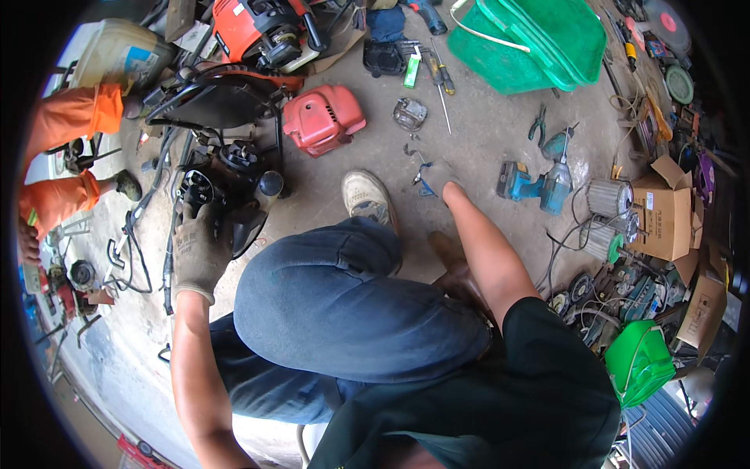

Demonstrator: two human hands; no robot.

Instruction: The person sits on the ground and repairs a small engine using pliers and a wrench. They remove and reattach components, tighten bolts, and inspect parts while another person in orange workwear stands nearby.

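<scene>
My left hand [201,252], in a grey work glove, is closed on the edge of a black small engine [234,168] at the left. Cables and hoses run around that engine. My right hand [441,177], gloved too, is low over the concrete floor, right beside a small blue-handled hand tool [426,189]. Its fingers are blurred, so whether they grip the tool does not show. A red plastic engine cover [323,119] rests on the floor beyond the engine. Near it is a small greyish metal part [409,114].
Screwdrivers [442,78], pliers [537,127] and a blue cordless driver [539,186] lie ahead. A green basket [523,43] stands at the far right, an orange engine [266,31] at the far left. Cardboard boxes [662,215] line the right. A person in orange [70,195] is at left.
</scene>
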